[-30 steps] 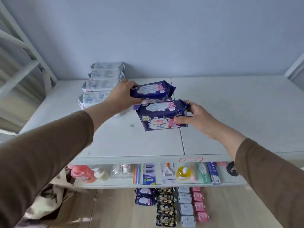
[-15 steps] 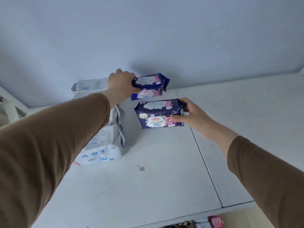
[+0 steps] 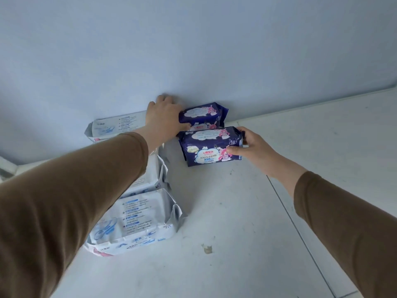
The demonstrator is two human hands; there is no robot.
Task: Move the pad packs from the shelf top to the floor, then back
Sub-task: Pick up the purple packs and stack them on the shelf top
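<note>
Two dark blue pad packs with pink cartoon prints are at the back of the white shelf top [image 3: 247,222]. My left hand [image 3: 164,118] grips the far blue pack [image 3: 202,115], which sits against the wall, seemingly on another blue pack beneath it. My right hand [image 3: 250,147] holds the near blue pack [image 3: 211,146] by its right end, just in front of the far one. White pad packs [image 3: 142,214] lie in a row to the left, partly hidden by my left sleeve, with one more white pack [image 3: 116,125] at the back.
A pale blue wall [image 3: 193,50] rises right behind the packs. A seam [image 3: 300,233] runs across the shelf top under my right arm. A small brown mark [image 3: 208,249] sits on the surface near the white packs.
Both hands have pushed the blue packs farther back toward the wall. The view has risen and closed in, so the shelf's front edge and the lower shelves are out of sight.
</note>
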